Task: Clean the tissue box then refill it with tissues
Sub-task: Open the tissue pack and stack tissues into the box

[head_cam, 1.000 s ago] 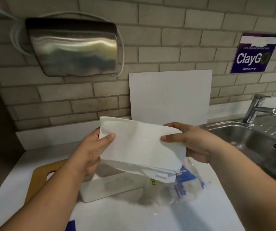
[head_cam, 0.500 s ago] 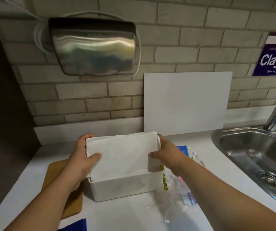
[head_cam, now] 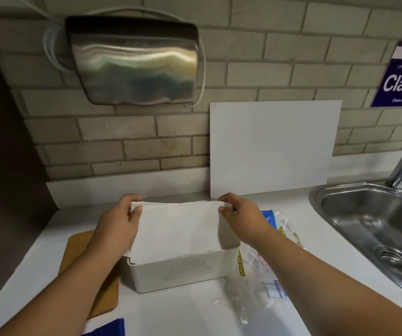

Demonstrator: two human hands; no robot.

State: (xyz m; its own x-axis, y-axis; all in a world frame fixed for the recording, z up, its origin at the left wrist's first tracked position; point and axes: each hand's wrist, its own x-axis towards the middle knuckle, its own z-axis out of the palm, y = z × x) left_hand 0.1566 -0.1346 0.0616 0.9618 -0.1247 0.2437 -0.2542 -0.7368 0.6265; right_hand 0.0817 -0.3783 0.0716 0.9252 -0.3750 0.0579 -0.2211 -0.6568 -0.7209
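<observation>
Pinching the tissue stack (head_cam: pixel 178 229) with left grip (head_cam: pixel 119 224) and right grip (head_cam: pixel 241 214), I hold it standing in the tissue box (head_cam: pixel 183 272).

The white surface (head_cam: pixel 183 311) runs from in front of me back to the brick wall. The white tissue box (head_cam: pixel 183 270) stands on it, its perforated side facing me. Just left of the box a wooden board (head_cam: pixel 76 248) lies flat, partly under the box's left end. Right of the box, touching it, lies a crumpled clear plastic wrapper (head_cam: pixel 263 270) with yellow lettering and blue patches. A blue cloth (head_cam: pixel 107 328) shows at the near edge. A white panel (head_cam: pixel 272 149) stands at the back, leaning on the wall. A steel sink (head_cam: pixel 316 197) is set into the surface on my right.
</observation>
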